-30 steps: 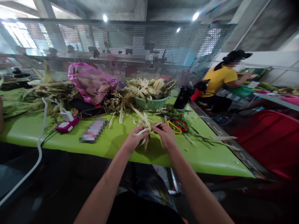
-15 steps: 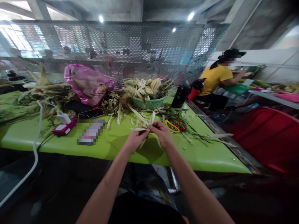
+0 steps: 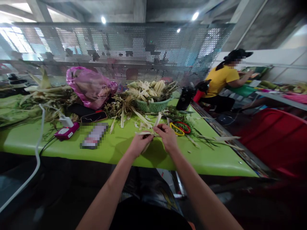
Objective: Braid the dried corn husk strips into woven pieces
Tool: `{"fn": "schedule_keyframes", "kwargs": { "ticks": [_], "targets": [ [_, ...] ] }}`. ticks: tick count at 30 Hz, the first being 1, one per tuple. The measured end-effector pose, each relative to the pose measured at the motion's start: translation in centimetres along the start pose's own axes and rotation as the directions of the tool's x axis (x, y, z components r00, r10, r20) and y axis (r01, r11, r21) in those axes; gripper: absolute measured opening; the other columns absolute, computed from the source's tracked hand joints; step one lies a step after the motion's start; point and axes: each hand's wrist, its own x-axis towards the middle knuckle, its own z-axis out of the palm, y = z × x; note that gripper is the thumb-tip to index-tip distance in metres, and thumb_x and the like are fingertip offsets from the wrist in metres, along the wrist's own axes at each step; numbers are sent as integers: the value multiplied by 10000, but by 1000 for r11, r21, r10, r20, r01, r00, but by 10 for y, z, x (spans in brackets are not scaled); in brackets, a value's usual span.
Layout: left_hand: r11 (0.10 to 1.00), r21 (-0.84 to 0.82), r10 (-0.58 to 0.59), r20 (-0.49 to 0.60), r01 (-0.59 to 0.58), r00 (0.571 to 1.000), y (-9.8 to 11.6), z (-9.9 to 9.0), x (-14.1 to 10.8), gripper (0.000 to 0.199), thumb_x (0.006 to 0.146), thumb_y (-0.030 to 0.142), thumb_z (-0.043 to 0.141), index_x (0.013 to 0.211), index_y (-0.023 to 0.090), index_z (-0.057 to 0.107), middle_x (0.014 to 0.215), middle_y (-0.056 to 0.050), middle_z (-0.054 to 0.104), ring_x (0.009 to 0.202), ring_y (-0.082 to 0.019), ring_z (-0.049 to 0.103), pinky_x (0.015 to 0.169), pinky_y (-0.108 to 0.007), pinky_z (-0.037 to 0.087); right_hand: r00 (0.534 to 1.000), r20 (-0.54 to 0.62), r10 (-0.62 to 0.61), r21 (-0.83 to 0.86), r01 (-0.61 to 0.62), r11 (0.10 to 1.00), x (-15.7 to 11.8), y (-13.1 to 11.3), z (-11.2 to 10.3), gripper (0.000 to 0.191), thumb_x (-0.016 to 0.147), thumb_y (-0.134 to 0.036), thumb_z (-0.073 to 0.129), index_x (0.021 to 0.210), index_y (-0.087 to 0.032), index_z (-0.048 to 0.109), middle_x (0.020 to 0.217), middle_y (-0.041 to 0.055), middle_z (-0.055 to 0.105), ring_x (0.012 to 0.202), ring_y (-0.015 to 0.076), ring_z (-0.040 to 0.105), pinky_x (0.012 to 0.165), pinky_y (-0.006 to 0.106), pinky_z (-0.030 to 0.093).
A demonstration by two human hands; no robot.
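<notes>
Pale strips that look like corn husk (image 3: pixel 157 119) are pinched between my hands above the green tabletop. My left hand (image 3: pixel 141 142) is closed on them, with one strip lying across its thumb side and another hanging below. Fingers bent, my right hand (image 3: pixel 166 135) grips the base of a strip that sticks up and away from me. The fingertips of both hands nearly meet, and the exact joint between the strips is hidden. Just right of my right hand lie scissors (image 3: pixel 177 129) with yellow and red handles, among green scraps.
Behind my hands stands a green basket (image 3: pixel 153 106) heaped with husks. A pink plastic bag (image 3: pixel 92 86), a phone (image 3: pixel 94 135) and a purple power adapter (image 3: pixel 67 131) with cables sit leftward. A black bottle (image 3: pixel 183 98) stands back right. A person in yellow (image 3: pixel 222 78) sits beyond.
My right hand has shifted very slightly to the right, and the upright strip leans a little more that way. My left hand keeps its grip nearly in place.
</notes>
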Motion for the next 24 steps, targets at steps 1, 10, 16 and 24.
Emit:
{"fn": "schedule_keyframes", "kwargs": {
  "ticks": [1, 10, 16, 24],
  "targets": [
    [997, -71, -31, -47, 28, 998, -1, -1, 1, 185, 687, 356, 709, 753, 184, 694, 765, -35, 649, 791, -169, 560, 774, -285, 418, 1000, 18, -2, 4, 2, 1000, 0, -1, 0, 268, 751, -440, 636, 859, -195, 642, 789, 20, 625, 698, 155, 534, 657, 279, 430],
    [914, -391, -166, -113, 110, 980, 0, -7, 3, 309, 610, 331, 780, 867, 183, 696, 824, -12, 675, 732, -107, 592, 699, -212, 450, 990, 134, 49, 59, -58, 997, -8, -6, 3, 285, 760, -461, 638, 851, -192, 611, 789, 17, 610, 708, 148, 546, 664, 273, 451],
    [903, -405, -187, -60, 147, 981, 3, -5, -1, 296, 666, 387, 736, 851, 166, 666, 743, -9, 649, 668, -114, 576, 663, -235, 457, 997, 57, -43, -72, 47, 996, -8, -4, 5, 267, 738, -425, 677, 827, -185, 602, 731, 6, 590, 652, 150, 519, 623, 283, 436],
    [927, -363, -185, -237, 90, 954, 1, -6, 5, 352, 592, 367, 782, 846, 165, 645, 738, 2, 649, 686, -117, 587, 696, -255, 463, 907, 87, -411, -426, 407, 808, -20, -17, 8, 112, 799, -312, 631, 816, -214, 580, 833, 36, 552, 745, 176, 507, 660, 291, 428]
  ]
}}
